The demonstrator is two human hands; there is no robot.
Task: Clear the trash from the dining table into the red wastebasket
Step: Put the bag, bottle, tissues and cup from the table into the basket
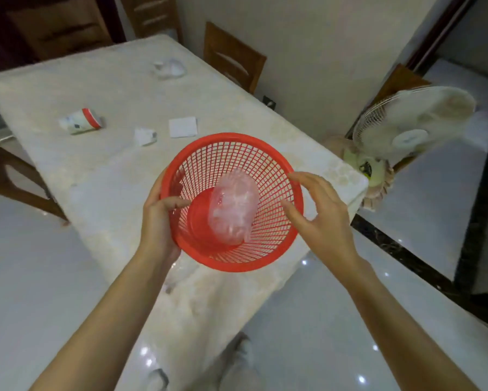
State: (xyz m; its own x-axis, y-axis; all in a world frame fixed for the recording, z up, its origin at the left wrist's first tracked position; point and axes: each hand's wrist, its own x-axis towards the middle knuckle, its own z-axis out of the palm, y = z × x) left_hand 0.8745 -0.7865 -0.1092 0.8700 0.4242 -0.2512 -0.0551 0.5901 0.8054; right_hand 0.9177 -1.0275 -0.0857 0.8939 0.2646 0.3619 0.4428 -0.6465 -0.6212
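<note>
Head view, left hand (159, 221) gripping one red wastebasket (276, 249), right hand (319, 210) spread; four scraps on table (101, 176)

A long pale stone-patterned bench (101, 176) stood on a glossy white tiled floor (316, 320) that caught small points of light. Dark brown wooden chairs (233, 59) were drawn up at the bench's far and right edges, and another stood at its left edge. A plain cream wall (321, 52) rose behind. Off the bench's right near corner stood a white electric fan (409, 122), beside a dark floor border strip (406, 255).
</note>
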